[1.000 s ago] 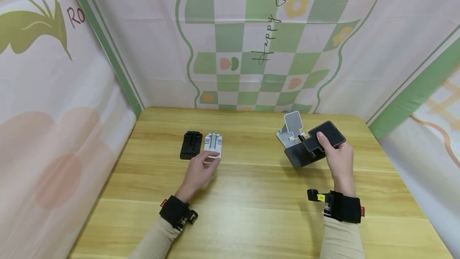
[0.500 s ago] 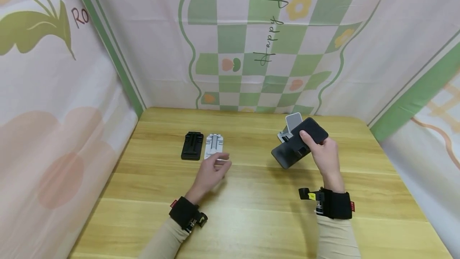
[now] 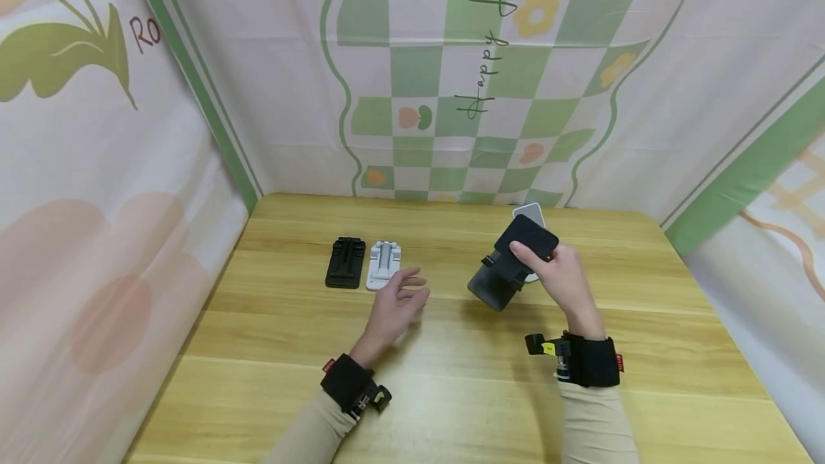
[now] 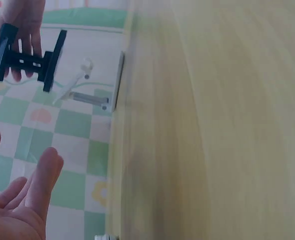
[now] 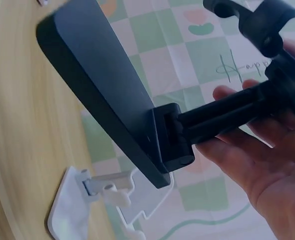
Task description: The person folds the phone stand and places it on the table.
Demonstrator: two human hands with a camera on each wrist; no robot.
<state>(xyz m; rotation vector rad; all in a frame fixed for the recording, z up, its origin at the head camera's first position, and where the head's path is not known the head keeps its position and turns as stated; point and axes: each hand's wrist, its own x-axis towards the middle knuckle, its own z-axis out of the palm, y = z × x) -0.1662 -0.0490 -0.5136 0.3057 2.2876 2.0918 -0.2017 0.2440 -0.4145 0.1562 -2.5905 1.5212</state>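
Note:
My right hand (image 3: 568, 279) grips an unfolded black phone stand (image 3: 525, 238) above the table, thumb on its upper plate. In the right wrist view, the stand's base plate (image 5: 97, 75) and hinged arm (image 5: 227, 115) show, with fingers (image 5: 227, 150) behind the arm. Partly hidden behind it, an unfolded white phone stand (image 3: 531, 213) stands on the table. My left hand (image 3: 392, 312) hovers with loosely bent fingers, holding nothing, just front right of a folded white phone stand (image 3: 384, 265). Left of that lies a folded black phone stand (image 3: 345, 263).
The wooden table (image 3: 438, 392) meets a patterned cloth (image 3: 419, 70) along its back edge. More cloth hangs at the left side (image 3: 97, 235) and the right side. Each wrist wears a black band with a small camera.
My right hand has carried the black phone stand leftward, turning it and covering more of the unfolded white one. My left hand has drawn away from the folded white stand, to the right.

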